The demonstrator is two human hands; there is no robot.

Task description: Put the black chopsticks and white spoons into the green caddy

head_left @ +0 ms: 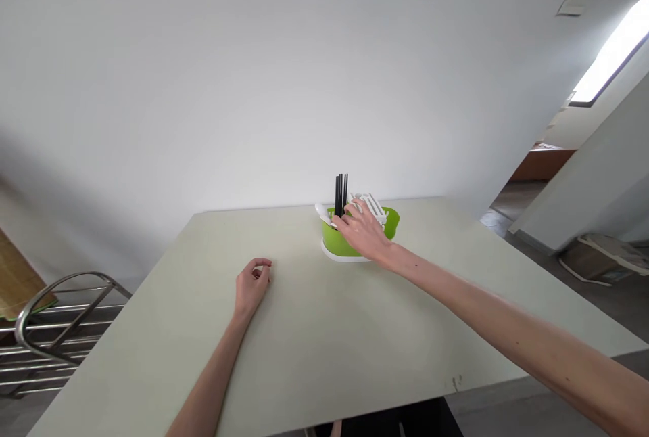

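My right hand (363,230) reaches over a green utensil caddy (334,242) with a white base, near the table's back edge. Its fingers are bent at the top of the caddy, beside several black chopsticks (341,195) standing upright and a white slotted rack (374,207). What the fingertips grip, if anything, is hidden. A white spoon (322,212) leans out over the caddy's left side. My left hand (251,283) rests on the table to the left of the caddy, its fingers curled toward the thumb with nothing seen in them.
The pale table (314,342) stands against a white wall (284,85). A metal tube rack (71,322) is on the floor at left. To the right, beyond the table edge, a box-like object (603,260) lies on the floor.
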